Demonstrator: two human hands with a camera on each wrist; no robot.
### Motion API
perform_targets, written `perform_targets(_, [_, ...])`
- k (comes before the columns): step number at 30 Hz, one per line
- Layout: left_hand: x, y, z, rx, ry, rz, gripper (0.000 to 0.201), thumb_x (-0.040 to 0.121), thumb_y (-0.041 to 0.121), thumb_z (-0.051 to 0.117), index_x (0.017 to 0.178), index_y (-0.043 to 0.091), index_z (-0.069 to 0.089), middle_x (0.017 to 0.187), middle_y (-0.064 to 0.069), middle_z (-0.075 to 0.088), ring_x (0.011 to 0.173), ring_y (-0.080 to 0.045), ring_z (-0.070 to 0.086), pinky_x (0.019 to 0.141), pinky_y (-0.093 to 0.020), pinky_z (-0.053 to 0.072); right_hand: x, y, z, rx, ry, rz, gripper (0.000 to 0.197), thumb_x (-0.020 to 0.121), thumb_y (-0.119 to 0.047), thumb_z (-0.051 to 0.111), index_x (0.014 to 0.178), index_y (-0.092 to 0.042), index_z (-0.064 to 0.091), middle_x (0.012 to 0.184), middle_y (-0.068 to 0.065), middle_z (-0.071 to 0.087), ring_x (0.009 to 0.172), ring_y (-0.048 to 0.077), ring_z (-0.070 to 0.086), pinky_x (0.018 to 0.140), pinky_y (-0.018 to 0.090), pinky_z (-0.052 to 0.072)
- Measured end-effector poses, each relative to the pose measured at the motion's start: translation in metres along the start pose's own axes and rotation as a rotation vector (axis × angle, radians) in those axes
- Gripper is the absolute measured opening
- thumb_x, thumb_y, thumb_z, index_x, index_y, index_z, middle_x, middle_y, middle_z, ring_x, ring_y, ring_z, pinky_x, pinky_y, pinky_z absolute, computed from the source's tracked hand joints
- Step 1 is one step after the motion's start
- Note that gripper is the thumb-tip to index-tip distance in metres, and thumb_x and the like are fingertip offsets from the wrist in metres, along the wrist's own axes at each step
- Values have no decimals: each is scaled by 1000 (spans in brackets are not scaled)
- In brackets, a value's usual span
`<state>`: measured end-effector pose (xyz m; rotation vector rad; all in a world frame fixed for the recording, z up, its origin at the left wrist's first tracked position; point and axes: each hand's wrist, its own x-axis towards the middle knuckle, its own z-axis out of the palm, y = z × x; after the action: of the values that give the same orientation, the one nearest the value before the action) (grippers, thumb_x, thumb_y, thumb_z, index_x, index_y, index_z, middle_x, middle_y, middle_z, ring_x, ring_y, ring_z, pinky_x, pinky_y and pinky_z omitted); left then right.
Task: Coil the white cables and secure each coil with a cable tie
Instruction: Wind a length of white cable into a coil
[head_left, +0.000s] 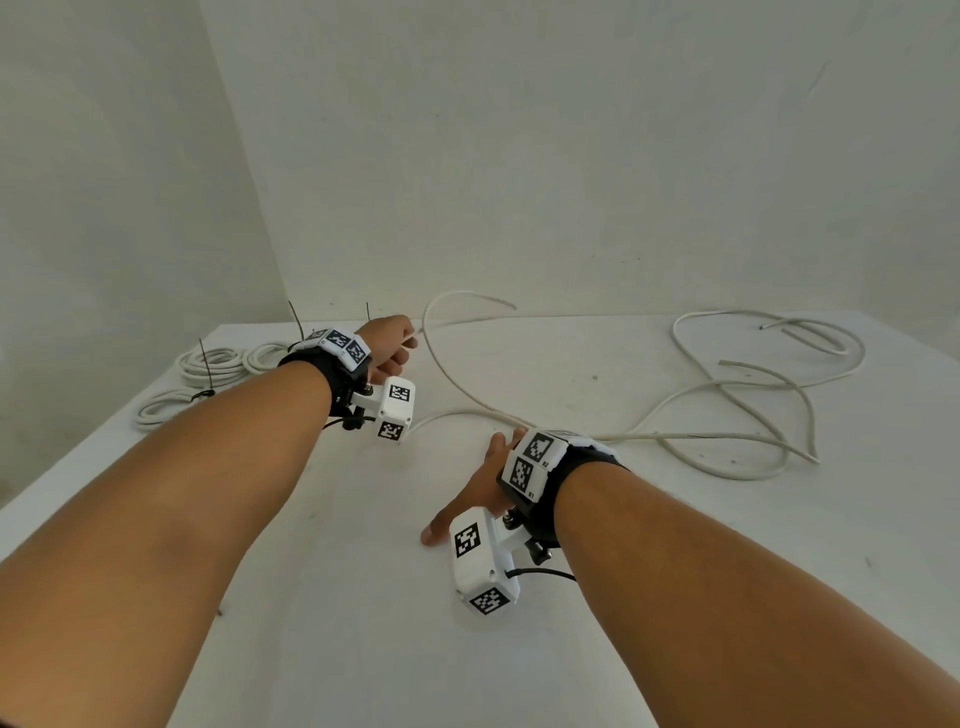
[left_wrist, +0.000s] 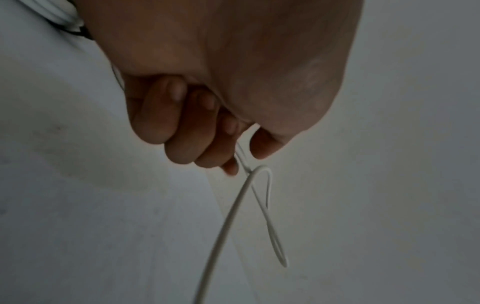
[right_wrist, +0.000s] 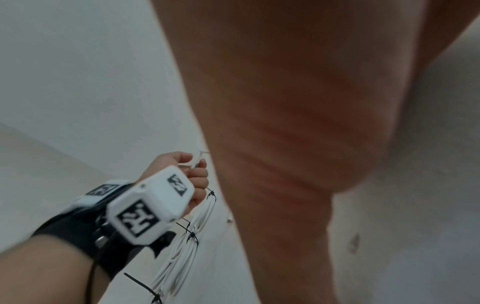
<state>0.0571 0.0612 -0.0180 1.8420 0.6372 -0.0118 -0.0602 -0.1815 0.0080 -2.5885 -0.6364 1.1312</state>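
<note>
Left hand (head_left: 390, 347) is up at the far left of the desk (head_left: 363, 649), fingers (left_wrist: 166, 115) clenched round one end of a loose white cable (head_left: 457, 384). The left wrist view shows the cable leaving the fist beside the thumb, with a short tail bent back into a narrow loop. I read this as the anchor for the first turn: holding near the end keeps the tail from springing away while the rest is gathered.

Right hand (head_left: 480, 491) is low over the desk, nearer me, fingers released and spread, thumb pointing left. It holds nothing. The cable's long run passes just beyond it, so I judge it is placed to catch that run and feed it toward the left hand.

From the left hand the cable arcs up, drops to the desk and trails right into a tangle of other loose cables (head_left: 769, 395) at the far right. I cannot tell how many are in that tangle.

Finished coils (head_left: 213, 364) lie at the far left behind the left wrist, each cinched with a black cable tie (right_wrist: 191, 236), tails uncut. Keeping these apart from the loose pile looks deliberate.

Stage, by my judgement: start of a new coil, no full turn formed yet.
</note>
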Motion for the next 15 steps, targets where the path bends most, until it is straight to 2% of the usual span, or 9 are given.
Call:
perform_targets(3, [-21, 2, -4, -218, -58, 126, 28, 103, 23, 38, 90, 8, 59, 52, 6, 33, 40, -8, 24, 39, -20, 18, 11, 2, 4, 50, -2, 47, 81, 90, -47, 66, 150, -6, 32, 156, 13, 34, 142, 29, 36, 110, 39, 35])
perform_targets(6, [-47, 1, -3, -385, -103, 265, 25, 103, 15, 35, 91, 10, 57, 52, 7, 38, 44, -9, 31, 47, -23, 24, 40, 10, 15, -98, 208, 113, 133, 64, -76, 72, 157, -13, 0, 164, 15, 4, 150, 35, 13, 117, 49, 22])
perform_targets(7, [-56, 1, -3, -418, -114, 314, 25, 103, 14, 35, 91, 11, 56, 53, 6, 39, 45, -9, 32, 48, -23, 26, 48, 12, 16, -164, 245, 105, 135, 63, -80, 68, 158, -14, -1, 164, 17, -2, 151, 37, 7, 118, 50, 17])
perform_targets(8, [-65, 0, -2, -436, -117, 359, 25, 103, 13, 34, 90, 11, 55, 55, 5, 39, 46, -9, 32, 49, -23, 26, 51, 13, 13, -191, 272, 73, 124, 68, -79, 64, 157, -13, 10, 164, 18, 6, 150, 37, 13, 118, 48, 20])
perform_targets(9, [-75, -1, -1, -453, -130, 395, 24, 103, 12, 34, 91, 11, 55, 56, 5, 39, 46, -9, 31, 48, -23, 27, 53, 13, 7, -158, 330, 6, 103, 76, -73, 62, 151, -11, 31, 157, 18, 29, 144, 35, 30, 112, 44, 31])
perform_targets(11, [-91, -3, 0, -468, -145, 444, 25, 103, 10, 33, 91, 11, 54, 57, 4, 37, 46, -10, 29, 49, -23, 26, 46, 9, -8, 37, 605, -220, 49, 88, -53, 62, 111, -9, 66, 113, 9, 65, 111, 26, 60, 83, 29, 44])
perform_targets(12, [-98, -4, 2, -464, -146, 463, 25, 103, 10, 32, 92, 11, 54, 58, 4, 36, 46, -10, 28, 49, -23, 25, 41, 7, -15, 201, 798, -317, 29, 89, -42, 63, 93, -14, 66, 96, 3, 65, 97, 21, 62, 75, 26, 41])
perform_targets(13, [-103, -5, 3, -467, -139, 482, 25, 103, 9, 31, 92, 11, 54, 58, 4, 35, 47, -10, 27, 49, -23, 24, 36, 2, -22, 355, 981, -396, 18, 89, -35, 64, 88, -17, 62, 93, -1, 63, 92, 18, 59, 74, 25, 39])
perform_targets(15, [-114, -6, 6, -465, -128, 514, 25, 104, 9, 30, 92, 10, 53, 59, 3, 35, 48, -10, 27, 50, -23, 23, 27, -11, -31, 501, 1112, -507, 19, 90, -31, 63, 102, -19, 57, 107, -4, 59, 99, 14, 54, 82, 25, 40])
